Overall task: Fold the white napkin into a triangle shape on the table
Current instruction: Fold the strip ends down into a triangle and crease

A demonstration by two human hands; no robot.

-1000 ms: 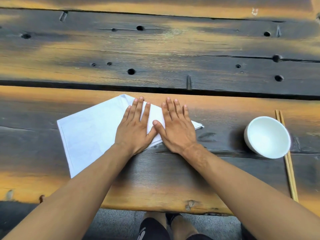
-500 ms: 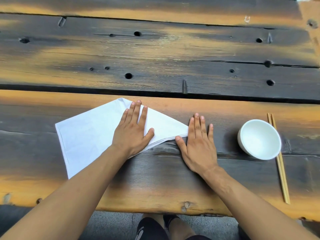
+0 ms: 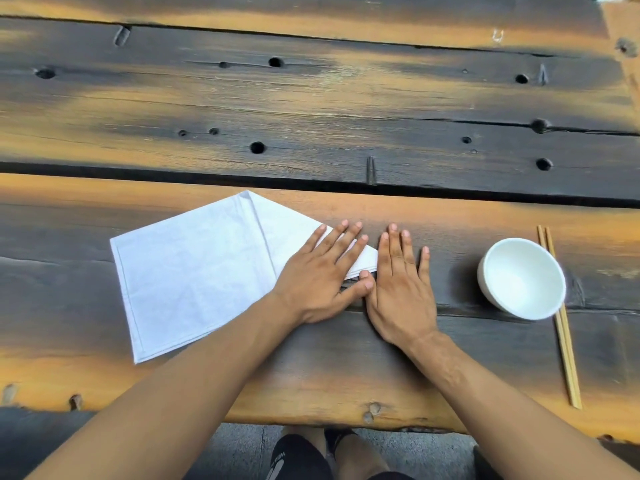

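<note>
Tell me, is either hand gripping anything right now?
Nothing is gripped. The left hand lies flat on the white napkin near its right point; the right hand lies flat on the table beside it.

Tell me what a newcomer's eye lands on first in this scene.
The white napkin stands out first, bright against the dark, scorched-looking wooden table, lying left of centre near the front edge. The left hand lies flat on its pointed right end, and the right hand lies flat on the wood beside it. To the right sits a white bowl with chopsticks alongside.
</note>
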